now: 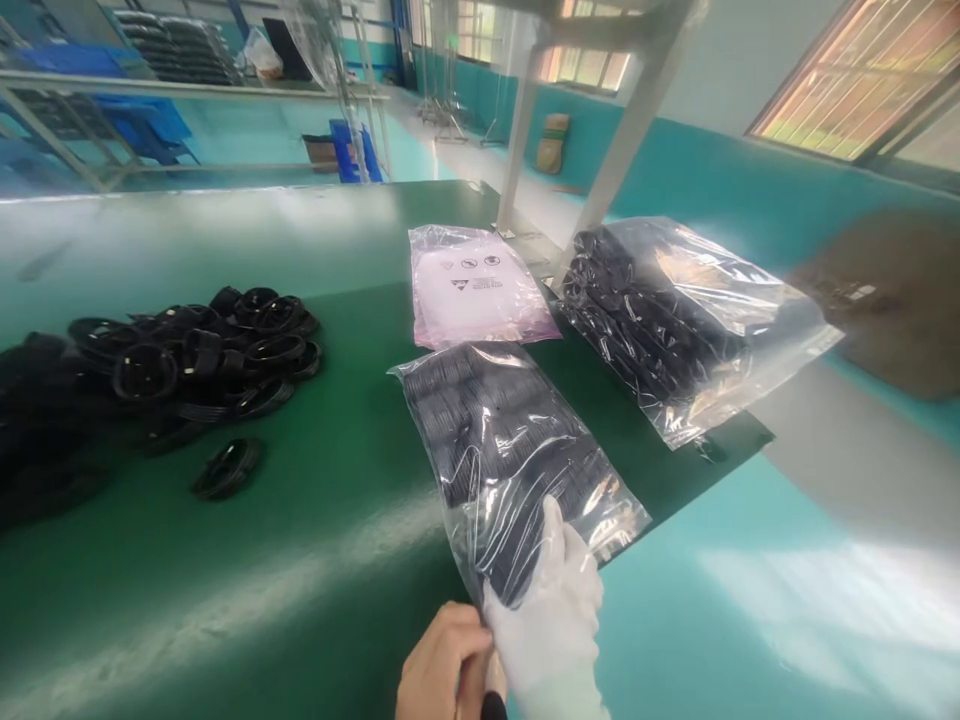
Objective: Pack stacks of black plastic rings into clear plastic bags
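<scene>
A clear plastic bag (499,430) lies on the green table, packed with rows of coiled black cables. My right hand (551,620), in a white glove, grips the near end of this bag, with one finger stretched along the plastic. Close beside it, my bare left hand (444,662) has its fingers closed at the bag's near left corner. Below the left fingers a small black-ended item (493,704) shows at the frame edge; its kind is unclear. Left of the bag, a heap of coiled black cables (202,355) sits loose, with a single coil (227,469) apart from it.
A pinkish printed plastic bag (476,285) lies just beyond the packed bag. Another clear bag of black cables (660,310) rests at the table's right edge. White metal posts (517,140) rise behind. The green table (322,560) ends on the right above a turquoise floor.
</scene>
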The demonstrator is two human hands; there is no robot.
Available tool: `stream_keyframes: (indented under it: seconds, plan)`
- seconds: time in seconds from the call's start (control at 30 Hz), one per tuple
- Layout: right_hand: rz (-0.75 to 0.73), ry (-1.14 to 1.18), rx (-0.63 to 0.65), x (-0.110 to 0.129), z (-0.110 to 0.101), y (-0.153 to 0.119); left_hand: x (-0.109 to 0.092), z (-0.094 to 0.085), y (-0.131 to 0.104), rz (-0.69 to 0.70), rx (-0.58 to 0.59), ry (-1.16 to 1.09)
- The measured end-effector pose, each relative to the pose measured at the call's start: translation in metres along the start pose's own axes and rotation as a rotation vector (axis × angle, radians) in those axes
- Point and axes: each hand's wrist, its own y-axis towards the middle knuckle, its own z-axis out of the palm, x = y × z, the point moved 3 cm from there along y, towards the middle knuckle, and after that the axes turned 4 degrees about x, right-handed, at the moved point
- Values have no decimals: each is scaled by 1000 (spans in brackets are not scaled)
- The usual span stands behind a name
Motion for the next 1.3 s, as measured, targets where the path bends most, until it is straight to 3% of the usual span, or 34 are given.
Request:
stream_keyframes:
  seconds: [0.1, 0.17, 0.23, 0.33, 0.43, 0.6, 0.7, 0.8, 0.93, 1.07, 1.17, 1.3]
  plan:
    - [10, -16, 15, -2, 5, 5, -1, -13, 22, -63, 413, -19]
    - [-8, -16, 40, -2, 2, 5, -4, -21, 36, -133, 610, -8]
    - [-29, -10, 69, -2, -4, 4, -8, -27, 45, -176, 702, -4]
    - [-42, 40, 187, -6, -13, 1, -11, -28, 51, -191, 739, -15]
    - [-30, 130, 272, -10, -19, -3, -10, -26, 50, -193, 720, -26]
    - [98, 112, 187, -10, -27, -10, -5, -21, 43, -176, 615, -4]
    - [18, -12, 174, -9, -28, -13, -2, -18, 33, -135, 525, 3]
    - [-58, -78, 165, -11, -25, -16, -1, -15, 23, -106, 379, 18]
    - [6, -90, 100, -17, -16, -21, -4, -12, 13, -21, 154, 34]
    - [-8, -50, 4, -19, -8, -23, -5, -11, 11, 79, 7, 48]
    - [-82, -19, -101, -16, -2, -23, -2, -13, 11, 123, 5, 46]
    - [-79, -28, -176, -8, 10, -24, 3, -17, 16, 100, 110, 51]
